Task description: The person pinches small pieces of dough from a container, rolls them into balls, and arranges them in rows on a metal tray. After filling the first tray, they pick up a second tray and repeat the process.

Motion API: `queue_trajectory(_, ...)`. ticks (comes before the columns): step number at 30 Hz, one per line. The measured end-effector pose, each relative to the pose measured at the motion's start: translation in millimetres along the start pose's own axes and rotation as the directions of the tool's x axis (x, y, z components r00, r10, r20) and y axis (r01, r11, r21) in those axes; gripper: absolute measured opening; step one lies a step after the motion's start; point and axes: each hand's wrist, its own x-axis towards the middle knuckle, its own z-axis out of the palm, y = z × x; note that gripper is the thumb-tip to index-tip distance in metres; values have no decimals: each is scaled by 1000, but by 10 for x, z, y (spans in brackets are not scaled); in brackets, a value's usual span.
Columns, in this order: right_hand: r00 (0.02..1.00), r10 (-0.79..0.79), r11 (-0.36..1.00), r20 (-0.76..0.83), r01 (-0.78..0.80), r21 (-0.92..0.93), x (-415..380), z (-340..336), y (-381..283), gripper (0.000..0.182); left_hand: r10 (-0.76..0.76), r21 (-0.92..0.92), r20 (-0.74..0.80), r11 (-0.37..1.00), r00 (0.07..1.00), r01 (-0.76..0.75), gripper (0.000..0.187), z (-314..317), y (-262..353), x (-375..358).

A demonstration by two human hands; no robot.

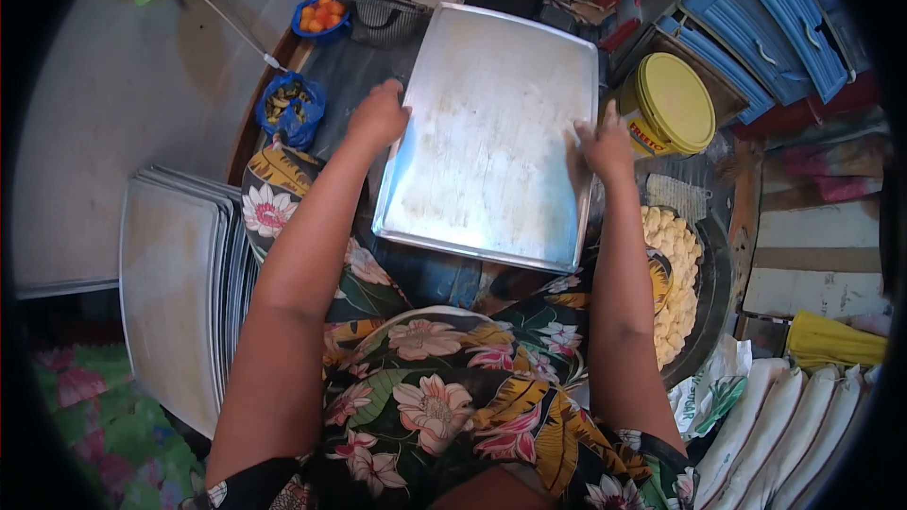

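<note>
Head view. One empty metal baking tray [491, 132] sits between the two hands, held by its long edges and tilted slightly, its far end up toward the top of the frame. The left hand [378, 115] grips the tray's left rim, fingers curled over the edge with the knuckles facing the camera; the fingertips are hidden under the rim. The right hand [605, 146] clasps the right rim, thumb on the tray's upper surface, the other fingers wrapped beneath and out of sight. Both forearms reach forward and nearly straight from the lap, which is covered by a floral dress [444, 397].

Just right of the right-hand fingers: one yellow-lidded tub [673, 104], lid on. Below the right wrist, close beside the forearm: one dark round pan [710, 293] holding many small pale dough pieces [673, 283], too many to count.

Well left of the left arm: a stack of similar metal trays [175, 293] leaning on edge; exact number cannot be told, at least several rims show.

Beyond the left-hand fingers: two blue plastic bags, the nearer blue bag [291, 109] holding dark contents, the farther blue bag [321, 16] holding orange round items.

Far right, beyond the tub: blue crates [765, 19] stacked, about three visible.
</note>
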Motion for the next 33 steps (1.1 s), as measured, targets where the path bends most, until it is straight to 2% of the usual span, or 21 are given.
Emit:
queue_trajectory(1, 974, -150, 985, -167, 134, -106, 39, -109, -98, 74, 82, 25, -205, 997, 975, -79, 38, -82, 124, -29)
queue_trajectory(2, 920, -263, 964, -290, 259, -50, 94, -322, -301, 74, 165, 65, -392, 986, 905, -152, 38, -180, 276, -53)
queue_trajectory(4, 747, -406, 889, -527, 457, -36, 95, -835, -820, 71, 357, 28, -576, 908, 735, -419, 38, -416, 625, -68)
queue_trajectory(5, 634, -450, 847, -629, 526, -75, 57, -1023, -1061, 69, 369, 24, -562, 902, 740, -432, 38, -497, 818, -108)
queue_trajectory(6, 642, -439, 858, -629, 506, -82, 30, -1130, -1220, 69, 433, 89, -639, 862, 636, -498, 39, -563, 1015, -163)
queue_trajectory(7, 569, -457, 835, -684, 539, -110, 20, -1210, -1354, 67, 486, 158, -706, 817, 515, -555, 39, -559, 1141, -187)
queue_trajectory(8, 487, -475, 808, -733, 571, -143, 28, -1216, -1450, 66, 496, 151, -699, 806, 515, -572, 39, -490, 1194, -167)
queue_trajectory(10, 563, -502, 837, -657, 507, -205, 102, -863, -1439, 65, 553, 264, -672, 800, 493, -539, 39, -263, 1238, -95)
queue_trajectory(11, 690, -484, 870, -538, 445, -212, 134, -548, -1354, 65, 560, 311, -609, 820, 561, -481, 48, -42, 1154, -20)
queue_trajectory(12, 799, -441, 897, -408, 380, -225, 138, -67, -1163, 66, 507, 349, -450, 858, 735, -378, 53, 459, 849, 135)
queue_trajectory(13, 923, -376, 880, -83, 327, -345, 30, 810, -717, 69, 412, 411, -267, 866, 871, -283, 59, 908, 567, 224)
queue_trajectory(14, 966, -259, 959, 11, 258, -113, -126, 973, -620, 70, 395, 365, -308, 889, 866, -276, 66, 1035, 520, 165)
queue_trajectory(15, 973, -229, 955, 29, 230, -186, -100, 980, -653, 70, 389, 367, -306, 890, 869, -269, 66, 1056, 534, 197)
queue_trajectory(20, 968, -224, 971, 110, 232, -66, -18, 900, -647, 74, 329, 381, -227, 896, 917, -227, 68, 1010, 541, 291)
queue_trajectory(22, 954, -224, 972, 198, 205, 111, -52, 695, -625, 77, 272, 387, -202, 905, 941, -179, 68, 1022, 640, 291)
queue_trajectory(23, 953, -232, 959, 193, 192, 207, -59, 556, -584, 78, 290, 311, -170, 923, 942, -228, 63, 1003, 752, 290)
queue_trajectory(24, 961, -207, 965, 181, 171, 196, -64, 336, -504, 78, 315, 309, -157, 916, 936, -256, 63, 972, 985, 235)
queue_trajectory(26, 963, -262, 959, 63, 252, 129, -82, -96, -318, 77, 563, 118, -225, 826, 795, -551, 55, 943, 1477, 122)
queue_trajectory(28, 966, -228, 963, -122, 243, 119, -209, -545, 47, 73, 712, 46, -291, 678, 639, -734, 47, 1042, 2108, -71)
queue_trajectory(30, 931, -261, 942, -253, 303, 144, -324, -915, 649, 73, 796, 37, -310, 556, 519, -830, 41, 1200, 2775, -400)
queue_trajectory(33, 928, -60, 972, -368, 139, 191, -867, -1326, 1569, 69, 877, -36, -143, 460, 460, -887, 39, 1513, 3585, -1107)
